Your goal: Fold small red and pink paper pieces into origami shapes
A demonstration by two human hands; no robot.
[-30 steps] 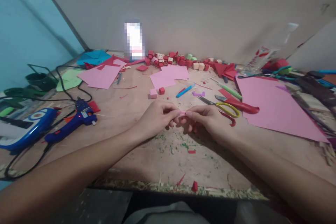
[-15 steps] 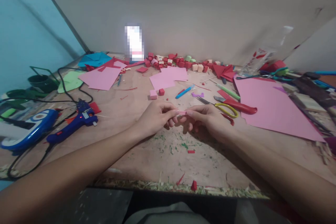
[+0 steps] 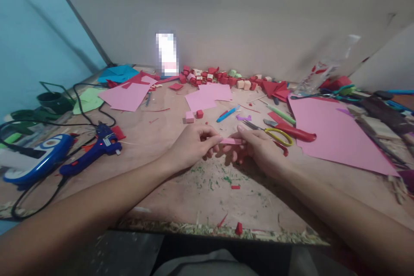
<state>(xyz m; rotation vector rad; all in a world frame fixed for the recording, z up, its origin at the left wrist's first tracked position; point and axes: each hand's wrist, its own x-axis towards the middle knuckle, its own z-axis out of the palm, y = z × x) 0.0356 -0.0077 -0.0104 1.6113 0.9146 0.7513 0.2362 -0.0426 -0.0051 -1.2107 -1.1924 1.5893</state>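
A narrow strip of pink paper (image 3: 230, 141) spans the gap between my two hands above the table. My left hand (image 3: 198, 143) pinches its left end between thumb and finger. At the other end, my right hand (image 3: 255, 144) holds the strip with its thumb raised and the fingers curled beneath. Just right of that hand lie yellow-handled scissors (image 3: 280, 136) and a red-handled cutter (image 3: 294, 132). Beyond the hands are a small pink paper cube (image 3: 189, 117), a red cube (image 3: 199, 114) and a blue pen (image 3: 228, 113).
A blue glue gun (image 3: 93, 151) with a black cord lies left, beside a blue-and-white device (image 3: 40, 159). Pink sheets (image 3: 333, 133) spread at right. Several small paper cubes (image 3: 233, 80) line the wall near a lit phone (image 3: 167, 54). A plastic bottle (image 3: 326, 69) leans at back right.
My right hand has slid a little right along the pink strip, and its thumb has lifted, exposing more of the strip. My left hand has stayed nearly in place.
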